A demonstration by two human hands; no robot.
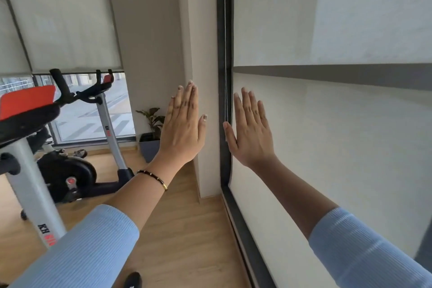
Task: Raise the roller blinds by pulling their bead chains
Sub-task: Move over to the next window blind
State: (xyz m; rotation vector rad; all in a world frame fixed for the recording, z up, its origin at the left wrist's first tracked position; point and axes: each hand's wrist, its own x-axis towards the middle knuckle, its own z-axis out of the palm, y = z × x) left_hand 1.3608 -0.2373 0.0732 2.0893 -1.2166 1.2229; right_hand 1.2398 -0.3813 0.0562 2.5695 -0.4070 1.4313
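A pale roller blind [327,124] hangs fully down over the window on the right, reaching near the floor. Its thin bead chain [225,54] runs down the dark window frame [221,30] at the blind's left edge. My right hand [250,131] is flat and open in front of the blind, its thumb tip just beside the chain's lower end. My left hand [184,124] is raised flat and open to the left of the chain, in front of the wall pillar, holding nothing. A second roller blind [65,18] at the far left is partly raised.
An exercise bike [58,147] with a red seat stands at the left on the wooden floor [187,229]. A potted plant [150,133] sits in the corner beside the wall pillar [201,30]. Floor between the bike and the window is open.
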